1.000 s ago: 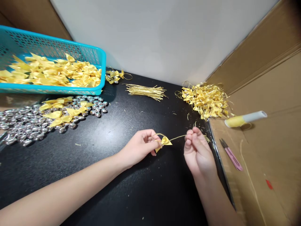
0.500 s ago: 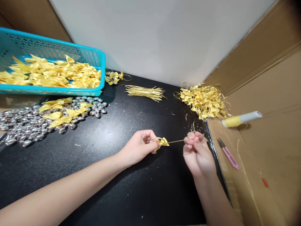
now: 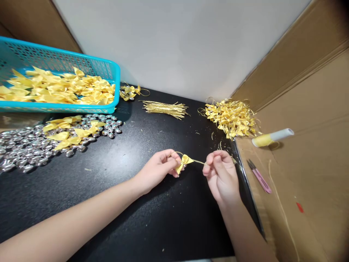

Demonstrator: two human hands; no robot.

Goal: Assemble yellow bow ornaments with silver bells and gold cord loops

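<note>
Over the middle of the black table, my left hand (image 3: 160,168) pinches a yellow ribbon bow (image 3: 184,162) that has a loop of gold cord at its upper left. A gold cord end (image 3: 199,161) runs right from the bow to my right hand (image 3: 221,173), whose thumb and fingers are closed on its tip. A small shiny bead shows partly beneath the bow. Beyond the hands lies a bundle of gold cords (image 3: 165,109). A heap of looped yellow bows (image 3: 231,118) rests at the table's back right corner.
A blue basket (image 3: 114,87) of yellow bows stands at the back left. Silver beads (image 3: 29,149) with several bows lie before it. On cardboard at the right are pink snips (image 3: 259,176) and a roll with yellow ribbon (image 3: 272,137). A white wall (image 3: 174,47) rises behind.
My right hand has moved closer to the bow, and the cord between the hands looks shorter and less taut. The bow has turned slightly in my left hand. The view has shifted slightly.
</note>
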